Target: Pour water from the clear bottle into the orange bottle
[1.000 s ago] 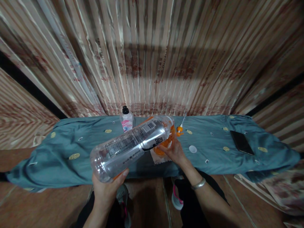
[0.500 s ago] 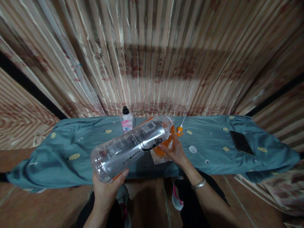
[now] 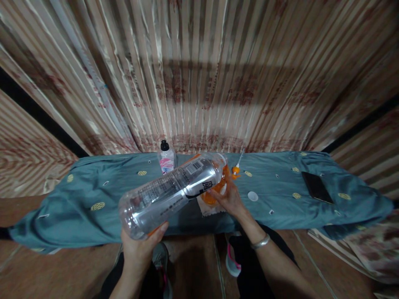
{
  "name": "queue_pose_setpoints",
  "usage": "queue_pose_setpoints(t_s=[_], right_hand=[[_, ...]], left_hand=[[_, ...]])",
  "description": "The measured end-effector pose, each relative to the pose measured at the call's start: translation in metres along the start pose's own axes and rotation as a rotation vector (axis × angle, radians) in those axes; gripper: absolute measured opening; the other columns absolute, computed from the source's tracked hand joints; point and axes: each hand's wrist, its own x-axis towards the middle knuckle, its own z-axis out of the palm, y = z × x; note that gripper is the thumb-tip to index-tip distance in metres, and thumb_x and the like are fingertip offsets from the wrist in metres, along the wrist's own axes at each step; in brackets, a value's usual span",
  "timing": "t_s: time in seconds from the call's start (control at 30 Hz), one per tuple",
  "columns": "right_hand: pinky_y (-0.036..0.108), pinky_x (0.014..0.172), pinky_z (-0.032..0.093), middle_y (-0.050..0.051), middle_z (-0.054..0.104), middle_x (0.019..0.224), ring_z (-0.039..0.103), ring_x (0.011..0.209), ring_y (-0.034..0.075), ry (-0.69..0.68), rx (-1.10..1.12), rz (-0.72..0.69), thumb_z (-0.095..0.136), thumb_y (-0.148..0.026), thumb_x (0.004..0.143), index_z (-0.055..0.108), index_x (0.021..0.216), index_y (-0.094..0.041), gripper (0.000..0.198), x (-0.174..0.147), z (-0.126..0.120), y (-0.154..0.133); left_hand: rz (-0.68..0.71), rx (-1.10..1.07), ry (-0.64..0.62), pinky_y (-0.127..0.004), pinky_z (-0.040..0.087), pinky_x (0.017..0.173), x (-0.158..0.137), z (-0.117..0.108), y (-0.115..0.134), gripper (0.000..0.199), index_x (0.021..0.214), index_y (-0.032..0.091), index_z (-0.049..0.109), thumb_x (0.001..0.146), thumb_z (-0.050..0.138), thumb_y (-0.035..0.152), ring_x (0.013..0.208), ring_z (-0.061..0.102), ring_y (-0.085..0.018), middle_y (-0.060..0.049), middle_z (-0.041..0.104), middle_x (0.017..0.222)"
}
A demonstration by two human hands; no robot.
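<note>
A large clear plastic bottle (image 3: 168, 193) with printed text and a barcode is tilted, its base low at the left and its neck higher at the right. My left hand (image 3: 139, 249) is wrapped under the base. Beneath the neck, my right hand (image 3: 232, 197) grips an orange bottle (image 3: 211, 199), which stands on a beige cloth (image 3: 207, 209). The mouths of the two bottles meet or nearly meet; the clear bottle and my fingers hide the exact contact. An orange pump head (image 3: 236, 170) with a pale tube lies just beyond my right hand.
A teal patterned cloth (image 3: 118, 187) covers the long bench. A small black-capped bottle (image 3: 167, 161) stands behind the clear bottle. To the right lie a white round disc (image 3: 252, 196) and a flat dark tablet-like object (image 3: 317, 187). Pleated curtains (image 3: 199, 83) hang behind.
</note>
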Motion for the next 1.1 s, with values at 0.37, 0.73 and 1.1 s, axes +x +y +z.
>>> queue_pose_setpoints(t_s=[0.37, 0.73, 1.1], right_hand=[[0.05, 0.106, 0.047, 0.02, 0.055, 0.143, 0.057, 0.129, 0.034, 0.002, 0.013, 0.016, 0.075, -0.048, 0.076, 0.021, 0.154, -0.015, 0.101, 0.0, 0.001, 0.0], [0.049, 0.104, 0.049, 0.018, 0.058, 0.141, 0.06, 0.126, 0.033, -0.001, 0.013, 0.006, 0.077, -0.043, 0.075, 0.023, 0.153, -0.016, 0.098, 0.001, 0.0, -0.001], [0.054, 0.105, 0.048, 0.02, 0.057, 0.141, 0.059, 0.126, 0.035, 0.035, -0.029, 0.007, 0.075, -0.043, 0.074, 0.022, 0.153, -0.015, 0.099, 0.001, 0.003, 0.003]], left_hand=[[0.062, 0.014, -0.017, -0.046, 0.056, 0.084, -0.002, 0.001, 0.006, 0.064, 0.095, 0.023, 0.062, 0.043, 0.091, 0.047, 0.077, 0.062, -0.023, -0.001, 0.064, 0.081], [0.029, -0.031, -0.012, -0.053, 0.047, 0.097, -0.001, 0.0, 0.002, 0.062, 0.092, 0.024, 0.06, 0.04, 0.091, 0.04, 0.088, 0.062, -0.027, -0.003, 0.063, 0.09], [0.047, 0.001, -0.022, -0.059, 0.042, 0.101, -0.001, 0.003, 0.011, 0.059, 0.091, 0.024, 0.061, 0.042, 0.089, 0.041, 0.095, 0.06, -0.032, -0.004, 0.061, 0.092]])
